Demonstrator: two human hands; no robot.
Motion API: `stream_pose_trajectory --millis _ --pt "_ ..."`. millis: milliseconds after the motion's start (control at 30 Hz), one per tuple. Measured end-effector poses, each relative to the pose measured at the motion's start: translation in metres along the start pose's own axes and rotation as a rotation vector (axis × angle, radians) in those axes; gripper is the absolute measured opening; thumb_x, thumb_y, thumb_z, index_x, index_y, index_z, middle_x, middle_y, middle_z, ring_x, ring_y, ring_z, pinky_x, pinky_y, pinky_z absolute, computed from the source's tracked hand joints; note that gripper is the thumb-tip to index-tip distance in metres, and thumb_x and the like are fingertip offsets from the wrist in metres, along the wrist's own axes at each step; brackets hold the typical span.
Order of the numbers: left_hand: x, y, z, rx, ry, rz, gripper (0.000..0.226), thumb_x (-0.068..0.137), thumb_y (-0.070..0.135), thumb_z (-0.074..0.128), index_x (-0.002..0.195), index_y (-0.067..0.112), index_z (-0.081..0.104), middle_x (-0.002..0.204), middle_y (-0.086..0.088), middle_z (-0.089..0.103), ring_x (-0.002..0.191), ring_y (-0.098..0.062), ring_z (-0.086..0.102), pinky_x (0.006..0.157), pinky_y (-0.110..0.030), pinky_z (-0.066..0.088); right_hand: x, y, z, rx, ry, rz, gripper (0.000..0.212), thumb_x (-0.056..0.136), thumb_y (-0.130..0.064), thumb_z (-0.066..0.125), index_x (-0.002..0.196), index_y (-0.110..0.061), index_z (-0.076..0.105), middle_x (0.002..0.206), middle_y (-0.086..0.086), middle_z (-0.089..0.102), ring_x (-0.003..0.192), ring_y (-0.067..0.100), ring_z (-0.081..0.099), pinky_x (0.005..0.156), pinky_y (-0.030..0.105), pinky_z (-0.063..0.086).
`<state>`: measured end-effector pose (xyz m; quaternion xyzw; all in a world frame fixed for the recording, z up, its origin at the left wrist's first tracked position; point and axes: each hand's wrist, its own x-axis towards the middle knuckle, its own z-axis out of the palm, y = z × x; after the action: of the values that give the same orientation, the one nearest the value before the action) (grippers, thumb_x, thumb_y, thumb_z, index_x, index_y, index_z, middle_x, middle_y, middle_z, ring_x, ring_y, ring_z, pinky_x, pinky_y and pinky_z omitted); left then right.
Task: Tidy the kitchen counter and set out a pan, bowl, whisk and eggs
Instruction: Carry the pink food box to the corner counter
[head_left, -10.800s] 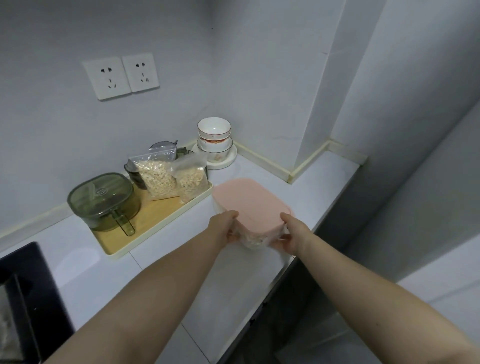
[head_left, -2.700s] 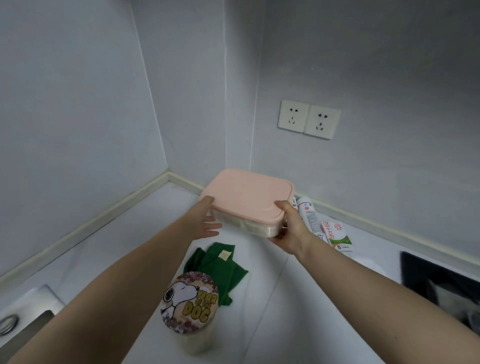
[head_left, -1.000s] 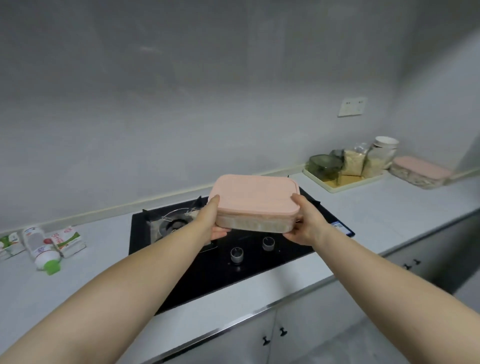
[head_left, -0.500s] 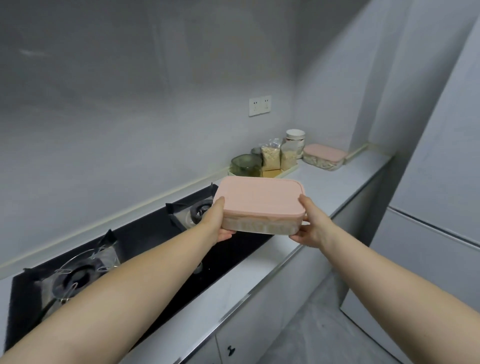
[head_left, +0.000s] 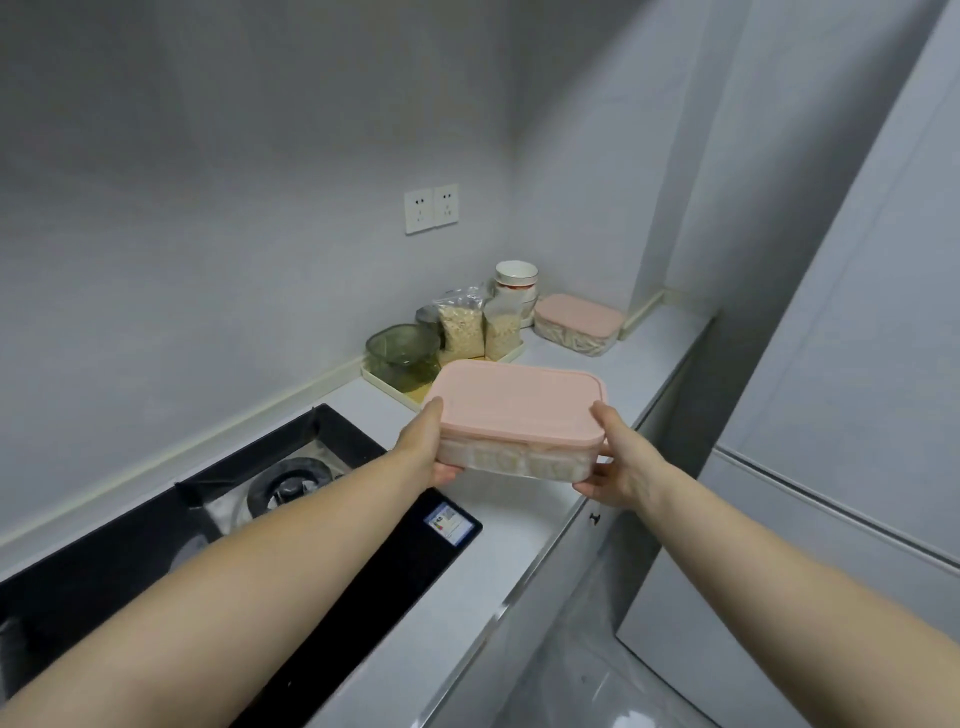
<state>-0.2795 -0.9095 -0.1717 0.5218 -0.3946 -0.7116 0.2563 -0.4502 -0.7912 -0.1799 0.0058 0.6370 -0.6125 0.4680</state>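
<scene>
I carry a clear food container with a pink lid (head_left: 519, 410) in the air above the white counter (head_left: 519, 530), just right of the black gas hob (head_left: 291, 519). My left hand (head_left: 426, 441) grips its left end, thumb at the lid edge and fingers beneath. My right hand (head_left: 618, 462) grips its right end the same way. A second pink-lidded container (head_left: 577, 323) rests on the counter in the far corner. White stacked bowls (head_left: 515, 283) stand behind it against the wall.
A cream tray (head_left: 384, 382) by the wall holds a green glass lidded jug (head_left: 402, 356) and two clear bags of oats (head_left: 480, 327). Two wall sockets (head_left: 431, 208) sit above. Grey cabinet fronts (head_left: 831, 415) stand to the right across a narrow floor gap.
I have turned right and moved along the counter with the container in both hands; the hob has slid left in view and the corner tray and second container are closer.
</scene>
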Motion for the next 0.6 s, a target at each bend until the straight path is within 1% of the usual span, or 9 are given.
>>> stream_pose_trajectory --millis 67,100,167,267,300,367,467,600 --pt "0.022 0.01 0.016 0.023 -0.002 -0.001 0.045 0.095 0.048 0.045 0.128 0.017 0.046 0.109 -0.01 0.057 0.103 -0.031 0.061 0.076 -0.04 0.053 0.017 -0.017 -0.002 0.005 0.018 0.004 0.05 0.085 -0.05 0.061 0.111 -0.009 0.053 0.096 0.011 0.06 0.082 0.027 0.06 0.087 0.041 0.047" --pt "0.033 0.017 0.027 0.037 -0.008 -0.002 0.043 0.095 0.048 0.044 0.126 0.018 0.046 0.11 -0.01 0.057 0.104 -0.031 0.061 0.076 -0.039 0.052 0.026 -0.028 -0.003 0.012 0.028 0.009 0.051 0.084 -0.051 0.062 0.111 -0.009 0.053 0.099 0.012 0.061 0.083 0.027 0.06 0.088 0.041 0.047" --pt "0.049 0.026 0.041 0.05 -0.015 0.006 0.035 0.096 0.047 0.043 0.12 0.022 0.045 0.108 -0.01 0.057 0.099 -0.03 0.061 0.073 -0.038 0.051 0.038 -0.041 -0.005 0.02 0.041 0.018 0.051 0.084 -0.051 0.062 0.113 -0.009 0.053 0.107 0.012 0.061 0.084 0.027 0.061 0.086 0.041 0.049" --pt "0.072 0.04 0.068 0.036 -0.044 0.014 0.03 0.095 0.047 0.045 0.113 0.022 0.047 0.1 -0.007 0.06 0.09 -0.027 0.06 0.075 -0.039 0.051 0.058 -0.061 -0.012 0.062 0.057 0.014 0.048 0.086 -0.049 0.061 0.112 -0.01 0.053 0.103 0.011 0.059 0.082 0.027 0.06 0.08 0.041 0.047" --pt "0.078 0.045 0.078 0.047 -0.057 0.023 0.03 0.095 0.047 0.045 0.112 0.022 0.047 0.098 -0.006 0.06 0.089 -0.026 0.06 0.076 -0.039 0.051 0.064 -0.068 -0.015 0.064 0.061 0.007 0.048 0.086 -0.049 0.06 0.113 -0.01 0.052 0.104 0.011 0.059 0.082 0.027 0.059 0.081 0.041 0.047" --pt "0.094 0.051 0.097 0.071 -0.069 0.035 0.032 0.095 0.047 0.045 0.115 0.022 0.048 0.102 -0.007 0.06 0.09 -0.028 0.061 0.077 -0.04 0.052 0.078 -0.079 -0.023 0.081 0.08 -0.005 0.05 0.086 -0.049 0.059 0.116 -0.01 0.052 0.111 0.011 0.058 0.084 0.027 0.059 0.083 0.042 0.046" --pt "0.112 0.053 0.12 0.081 -0.082 0.021 0.032 0.095 0.047 0.045 0.116 0.024 0.048 0.104 -0.007 0.058 0.091 -0.027 0.06 0.076 -0.039 0.051 0.095 -0.092 -0.034 0.098 0.095 0.0 0.053 0.085 -0.05 0.061 0.121 -0.012 0.053 0.12 0.009 0.059 0.087 0.027 0.06 0.081 0.042 0.044" --pt "0.14 0.056 0.155 0.059 -0.111 -0.018 0.025 0.096 0.045 0.044 0.111 0.024 0.045 0.104 -0.006 0.056 0.093 -0.026 0.058 0.077 -0.039 0.049 0.125 -0.115 -0.049 0.114 0.107 0.023 0.056 0.083 -0.05 0.063 0.122 -0.011 0.053 0.112 0.011 0.06 0.088 0.028 0.06 0.083 0.042 0.045"
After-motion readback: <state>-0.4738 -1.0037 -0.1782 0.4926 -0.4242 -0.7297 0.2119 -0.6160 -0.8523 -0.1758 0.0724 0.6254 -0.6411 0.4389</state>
